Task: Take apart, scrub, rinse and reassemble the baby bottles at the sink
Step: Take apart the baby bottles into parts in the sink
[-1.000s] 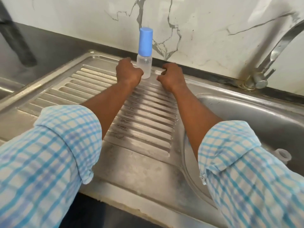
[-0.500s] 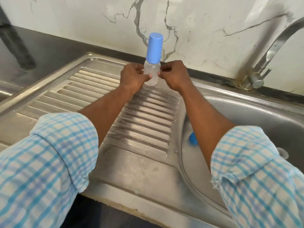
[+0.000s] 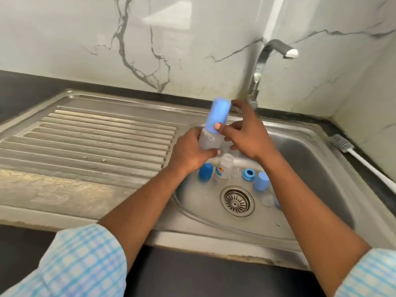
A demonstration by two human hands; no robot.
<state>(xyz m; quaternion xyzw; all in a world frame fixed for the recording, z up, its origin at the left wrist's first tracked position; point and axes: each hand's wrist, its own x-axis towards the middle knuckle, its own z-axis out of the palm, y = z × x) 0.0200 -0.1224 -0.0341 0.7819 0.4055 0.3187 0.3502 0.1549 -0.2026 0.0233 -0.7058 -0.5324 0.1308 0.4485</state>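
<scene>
Bottle: we hold the baby bottle [image 3: 209, 140] tilted above the left edge of the basin [image 3: 310, 161]; its blue cap [image 3: 219, 116] points up and away; both are blurred
Left hand: our left hand [image 3: 190, 152] wraps the clear body from below, fingers clenched round it
Right hand: our right hand [image 3: 246, 136] grasps the blue cap, thumb in front, fingers behind
Basin floor: a loose cap [image 3: 205, 172], a clear bottle body [image 3: 225, 166], a blue ring [image 3: 248, 174] and a second cap [image 3: 261, 181] lie in a row just behind the drain [image 3: 237, 201]
Edges: the tap [image 3: 259, 69] rises close behind our right hand; a brush [image 3: 342, 144] lies on the dark worktop [image 3: 364, 168] along the basin's right rim
Open room: the ridged drainboard [image 3: 85, 142] stretches wide to our left
</scene>
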